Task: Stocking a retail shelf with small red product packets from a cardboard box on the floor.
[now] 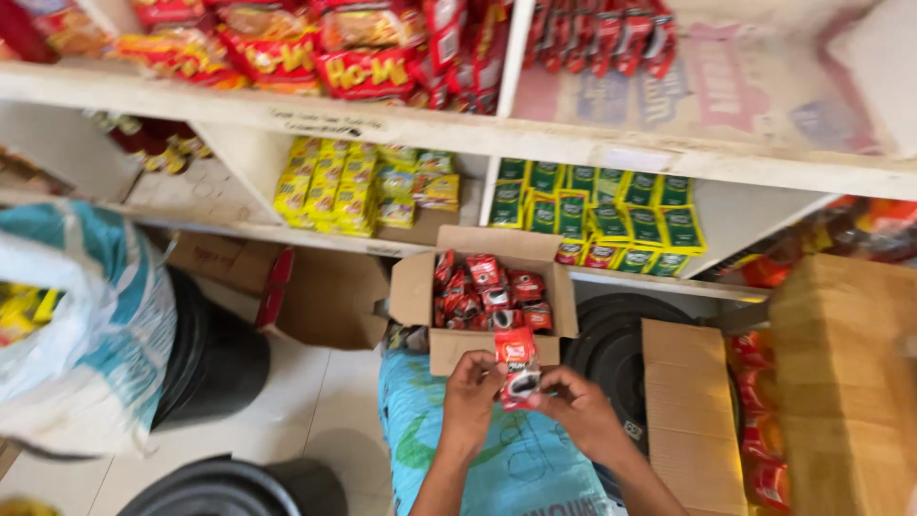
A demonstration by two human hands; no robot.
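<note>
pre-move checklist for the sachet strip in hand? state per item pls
1. Both hands on the strip: ok. Left hand and right hand pinch the red sachet strip from either side.
2. Strip clear of the box: ok. It is held just in front of the open cardboard box.
3. Box stocked: ok. More red sachets lie inside it.
4. Box seated steadily: cannot tell. It rests on a blue-green woven sack; its base is hidden.
5. Strip intact: cannot tell. Too small and blurred.
6. Shelf space behind: ok. Bare board shows beside the green sachets.
</note>
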